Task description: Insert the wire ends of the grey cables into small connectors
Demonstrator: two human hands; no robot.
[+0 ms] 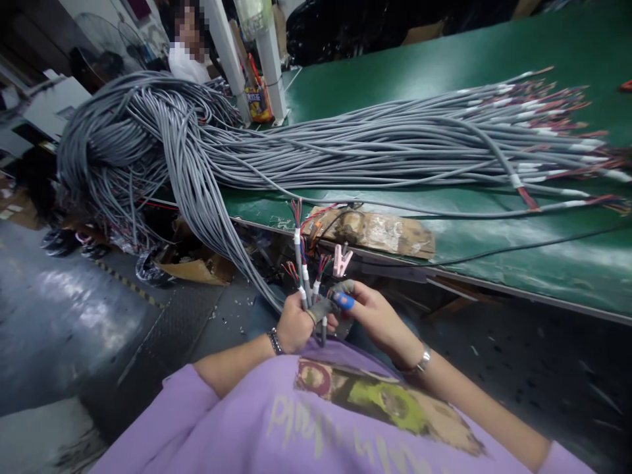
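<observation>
My left hand [296, 322] is closed around several grey cables [306, 283], whose ends point up in front of my body. White sleeves wrap the cable ends, and thin coloured wires [296, 214] fan out above them. Close beside it, my right hand [370, 309] has its thumb and fingers pinched together near the cables. What lies between those fingertips is too small to tell. Blue wrapping covers the right thumb, and dark grey covers show on fingers of both hands. Just above the hands, a pink clothes peg [342, 261] sits at the bench edge.
A long bundle of grey cables [345, 151] lies across the green bench [494, 257], drooping over its left end. A taped wooden board [385, 234] lies at the front edge. Below stands a cardboard box [197, 266]. Another person [190, 62] is behind white posts [271, 72].
</observation>
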